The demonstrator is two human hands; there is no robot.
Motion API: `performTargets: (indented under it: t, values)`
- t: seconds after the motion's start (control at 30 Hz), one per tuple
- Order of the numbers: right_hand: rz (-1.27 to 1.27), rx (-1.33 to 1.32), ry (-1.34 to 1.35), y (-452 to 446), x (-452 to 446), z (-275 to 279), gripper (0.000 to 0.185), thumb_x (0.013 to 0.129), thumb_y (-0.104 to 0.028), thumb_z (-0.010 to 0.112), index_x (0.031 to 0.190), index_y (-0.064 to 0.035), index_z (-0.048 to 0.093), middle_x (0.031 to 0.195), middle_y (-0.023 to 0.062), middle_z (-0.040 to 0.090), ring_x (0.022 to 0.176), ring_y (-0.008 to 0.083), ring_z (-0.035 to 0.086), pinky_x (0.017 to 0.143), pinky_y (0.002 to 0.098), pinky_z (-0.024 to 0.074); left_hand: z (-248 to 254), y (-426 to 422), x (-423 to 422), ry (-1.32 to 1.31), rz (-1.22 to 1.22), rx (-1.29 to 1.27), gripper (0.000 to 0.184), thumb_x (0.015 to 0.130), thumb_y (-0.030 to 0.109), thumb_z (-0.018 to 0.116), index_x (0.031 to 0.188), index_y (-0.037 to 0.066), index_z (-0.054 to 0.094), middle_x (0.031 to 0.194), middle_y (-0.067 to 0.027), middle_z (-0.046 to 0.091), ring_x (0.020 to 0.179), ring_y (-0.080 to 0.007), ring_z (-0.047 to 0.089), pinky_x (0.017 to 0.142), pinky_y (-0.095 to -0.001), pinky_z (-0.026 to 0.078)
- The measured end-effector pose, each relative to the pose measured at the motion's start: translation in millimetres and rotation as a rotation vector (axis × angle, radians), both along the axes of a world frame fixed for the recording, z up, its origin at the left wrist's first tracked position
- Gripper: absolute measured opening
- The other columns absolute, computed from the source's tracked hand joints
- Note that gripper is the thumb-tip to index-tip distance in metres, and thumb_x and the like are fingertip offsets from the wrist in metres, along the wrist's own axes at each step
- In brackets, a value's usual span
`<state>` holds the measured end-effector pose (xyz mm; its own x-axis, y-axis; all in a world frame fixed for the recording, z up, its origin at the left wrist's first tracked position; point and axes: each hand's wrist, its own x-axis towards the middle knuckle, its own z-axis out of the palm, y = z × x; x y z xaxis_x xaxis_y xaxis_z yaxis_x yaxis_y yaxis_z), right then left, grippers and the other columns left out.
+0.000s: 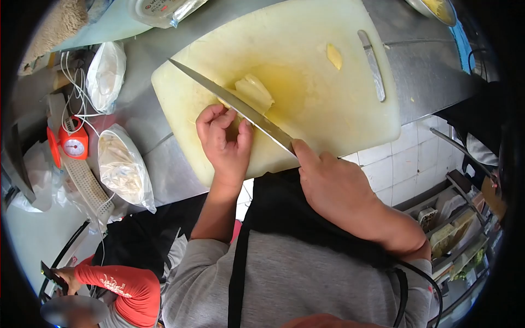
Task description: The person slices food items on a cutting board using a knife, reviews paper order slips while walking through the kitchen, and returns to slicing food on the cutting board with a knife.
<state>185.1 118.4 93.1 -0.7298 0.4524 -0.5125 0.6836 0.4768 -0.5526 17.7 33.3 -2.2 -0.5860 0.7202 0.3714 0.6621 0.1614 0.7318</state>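
A large kitchen knife lies slantwise over a pale cutting board, its tip towards the upper left. My right hand is closed round its handle, which the fingers hide. Beside the blade's near side, my left hand has curled fingers pressed on a pale yellow food piece, mostly hidden by the hand and blade. Just across the blade sits a cut pale yellow chunk, its kind unclear. A small yellow slice lies apart near the board's handle slot. Yellowish wetness stains the board's middle.
Left of the board stand a white plastic bag, an open bag-lined container and a red dial scale with cables nearby. A metal bowl is at the upper right. Another person in a red sleeve is at lower left.
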Motion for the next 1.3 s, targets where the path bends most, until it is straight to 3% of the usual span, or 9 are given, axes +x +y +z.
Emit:
performTargets:
  t: [0.27,0.57,1.3]
  values:
    - [-0.023,0.001,0.075,4,-9,-15,0.026,0.079,-0.006,0.045,0.104,0.0010,0.045,0.067,0.0191,0.059,0.063,0.0352,0.060,0.058,0.0443,0.0491,3,0,2,0.007,0.014,0.009,0.029,0.066,-0.003,0.071,0.091,0.001,0.058,0.104,-0.0138,0.048,0.089,-0.0234,0.051,0.077,-0.0311,0.045]
    - [-0.035,0.115,0.127,-5,0,5,0.028,0.081,-0.011,0.048,0.108,-0.0034,0.046,0.061,0.0143,0.055,0.053,0.0297,0.060,0.043,0.0393,0.0474,-8,-1,-1,-0.050,0.002,0.075,0.026,0.066,-0.003,0.069,0.088,0.000,0.055,0.104,-0.0133,0.049,0.090,-0.0239,0.051,0.078,-0.0315,0.045]
    - [-0.005,0.133,0.117,-9,-2,-3,0.029,0.081,-0.011,0.047,0.108,-0.0023,0.045,0.064,0.0148,0.056,0.053,0.0283,0.060,0.045,0.0375,0.0487,-8,-3,-2,-0.046,-0.011,0.059,0.029,0.066,-0.004,0.068,0.091,0.001,0.055,0.104,-0.0138,0.049,0.091,-0.0245,0.051,0.079,-0.0320,0.045]
